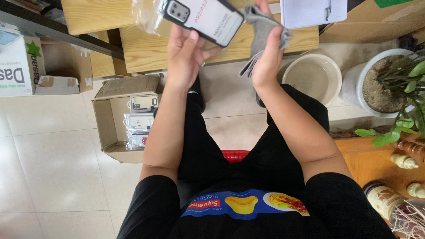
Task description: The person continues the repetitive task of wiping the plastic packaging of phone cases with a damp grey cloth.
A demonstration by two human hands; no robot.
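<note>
Our left hand [188, 53] is wrapped around a phone case [203, 18] in a clear bag, held up over the worktop [146, 48]. Our right hand [268, 57] is squeezed on a grey cloth [261, 31]. The bag looks slippery, so we think the case could slide out and drop near the box [110, 115] on the floor.

A flat phone-case package [203, 18], black-edged with a pale card insert and clear wrap, is held far centre in the left hand [186, 55]. Left on the floor, an open brown cardboard box [110, 128] holds more such packs [139, 124]. Far left stands a white carton [17, 66] with green print.
</note>
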